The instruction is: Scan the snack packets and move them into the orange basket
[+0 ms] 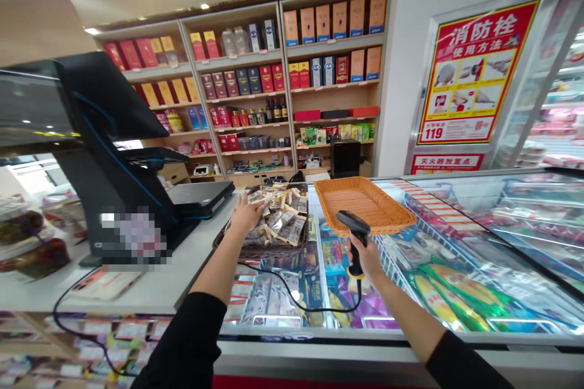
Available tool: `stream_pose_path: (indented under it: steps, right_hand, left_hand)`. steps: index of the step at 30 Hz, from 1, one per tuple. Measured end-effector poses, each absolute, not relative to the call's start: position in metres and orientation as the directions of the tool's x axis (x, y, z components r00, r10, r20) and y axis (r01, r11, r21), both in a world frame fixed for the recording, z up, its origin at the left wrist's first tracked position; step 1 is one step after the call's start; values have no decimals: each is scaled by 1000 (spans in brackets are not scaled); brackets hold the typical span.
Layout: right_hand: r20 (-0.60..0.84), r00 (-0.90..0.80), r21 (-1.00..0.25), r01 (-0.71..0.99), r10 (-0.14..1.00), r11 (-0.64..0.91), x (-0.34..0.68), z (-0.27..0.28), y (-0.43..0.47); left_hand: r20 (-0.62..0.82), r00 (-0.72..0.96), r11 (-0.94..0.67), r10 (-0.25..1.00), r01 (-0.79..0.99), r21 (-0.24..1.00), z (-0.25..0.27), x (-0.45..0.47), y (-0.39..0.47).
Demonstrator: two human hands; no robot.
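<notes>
A dark woven basket (264, 251) full of small clear-wrapped snack packets (288, 219) stands on the glass freezer top. My left hand (246, 214) reaches over the basket's left side, fingers stretched out against the packets; I see no packet lifted in it. In my right hand (366, 255), the fingers wrap round the handle of a black and yellow barcode scanner (353, 222), its head pointing up and away. Just behind the scanner is an orange wicker tray (365, 194) with nothing in it. A black cable (314, 310) loops from the scanner's handle leftward across the glass.
To the left, a black checkout terminal (114, 146) stands on a white counter (182, 276), with a phone-like flat object (107, 284) at its foot. The freezer (456, 261) holds bagged goods under glass. Shelves of boxed bottles (246, 82) line the back wall.
</notes>
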State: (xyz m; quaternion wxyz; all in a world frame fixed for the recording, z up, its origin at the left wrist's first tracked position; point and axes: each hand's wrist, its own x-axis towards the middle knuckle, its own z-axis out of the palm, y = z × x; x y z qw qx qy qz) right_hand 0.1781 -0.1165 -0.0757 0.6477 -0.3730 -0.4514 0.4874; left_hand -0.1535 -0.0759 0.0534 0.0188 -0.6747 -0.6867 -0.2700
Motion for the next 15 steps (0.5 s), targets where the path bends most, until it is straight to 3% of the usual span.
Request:
stream_pose_path:
  steps: [3,10,15]
  right_hand:
    - [196,144,-920,-316,970,233,180,-73,-118]
    - [207,131,-918,-317,969,239,186,-75,-119]
    - [187,130,-921,-321,974,220,189,-77,-115]
  left_hand:
    - [453,-85,-39,888,966,256,60,-148,-81]
    - [668,-132,-177,733,910,374,70,-145,-125]
    - [506,-35,-163,862,926,342,36,-156,-155]
